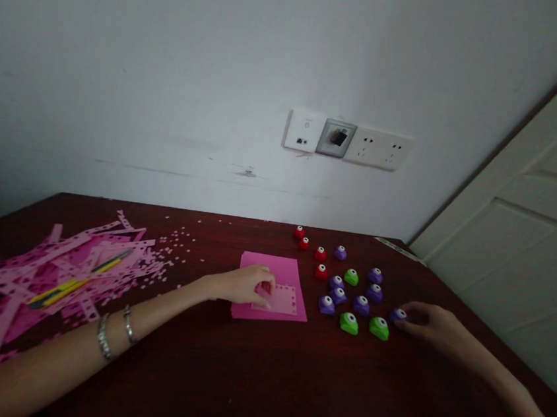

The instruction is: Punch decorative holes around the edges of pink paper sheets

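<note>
On the dark red table, my left hand (245,284) rests over a pale pink card (285,300) with small holes punched along its edges. The fingers are curled with a gap between thumb and forefinger, and the fingertips touch the card. That card lies flat on a larger stack of deeper pink paper (273,262). Farther right, my right hand (428,324) has thumb and fingers around a purple craft punch (398,315) at the table top. Several more punches stand between the hands, among them a green punch (378,328), a purple punch (327,305) and a red punch (321,272).
Punched pink paper strips (2,325) pile up at the left, with a yellow utility knife (76,281) on top. Tiny pink cut-outs (167,250) are scattered beside them. Wall sockets (378,149) sit behind the table; a white panelled door (531,215) stands at the right.
</note>
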